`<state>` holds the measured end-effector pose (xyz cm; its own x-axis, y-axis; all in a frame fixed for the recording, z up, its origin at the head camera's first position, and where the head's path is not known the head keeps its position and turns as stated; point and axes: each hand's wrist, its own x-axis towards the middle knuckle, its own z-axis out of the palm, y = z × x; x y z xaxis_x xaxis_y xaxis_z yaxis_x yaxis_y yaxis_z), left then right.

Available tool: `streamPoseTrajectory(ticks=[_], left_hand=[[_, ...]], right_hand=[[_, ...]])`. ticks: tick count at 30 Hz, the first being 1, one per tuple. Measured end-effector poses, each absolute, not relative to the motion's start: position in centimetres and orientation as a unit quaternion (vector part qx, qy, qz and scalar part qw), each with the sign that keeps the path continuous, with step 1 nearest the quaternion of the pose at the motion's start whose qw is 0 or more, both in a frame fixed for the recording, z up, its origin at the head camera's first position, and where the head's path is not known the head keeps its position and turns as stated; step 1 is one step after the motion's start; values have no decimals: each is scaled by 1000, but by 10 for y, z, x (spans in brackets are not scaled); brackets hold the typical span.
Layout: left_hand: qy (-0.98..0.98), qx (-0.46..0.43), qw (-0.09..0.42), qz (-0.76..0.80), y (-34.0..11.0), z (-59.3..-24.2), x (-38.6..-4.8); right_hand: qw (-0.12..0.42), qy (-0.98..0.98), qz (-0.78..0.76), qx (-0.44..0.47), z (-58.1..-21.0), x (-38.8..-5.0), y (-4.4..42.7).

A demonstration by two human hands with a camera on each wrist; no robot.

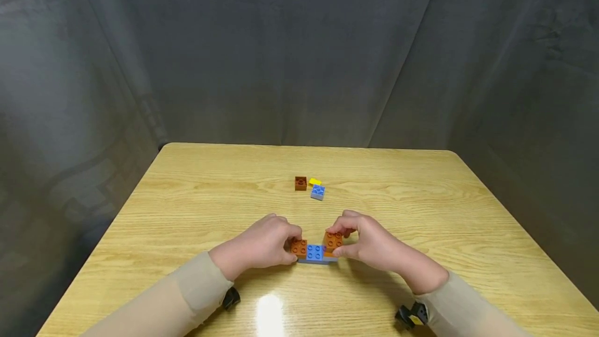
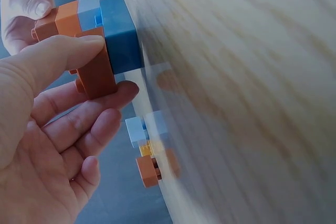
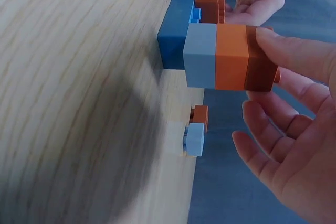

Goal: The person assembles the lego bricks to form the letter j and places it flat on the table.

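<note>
While a brown brick on one end of the blue base is pinched by the left hand, a brown-topped stack is pinched at the other end by the right hand; joining seems underway, level downward pressure probably needed.

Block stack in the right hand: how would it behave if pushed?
The stack would likely move as one stiff piece: its three layers show no gaps. Taller than wide, it might tip if pushed near the top. Flat sides suggest it won't roll.
</note>
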<state>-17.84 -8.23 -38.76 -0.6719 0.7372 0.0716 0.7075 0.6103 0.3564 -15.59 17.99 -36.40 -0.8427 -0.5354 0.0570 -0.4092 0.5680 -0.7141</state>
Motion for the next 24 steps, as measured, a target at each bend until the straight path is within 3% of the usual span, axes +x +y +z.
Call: streamPoseTrajectory(ticks=[24], left_hand=[[894,408,33,181,-82,-386,-179]], right_hand=[[62,894,-335,-290,-362,-157,180]])
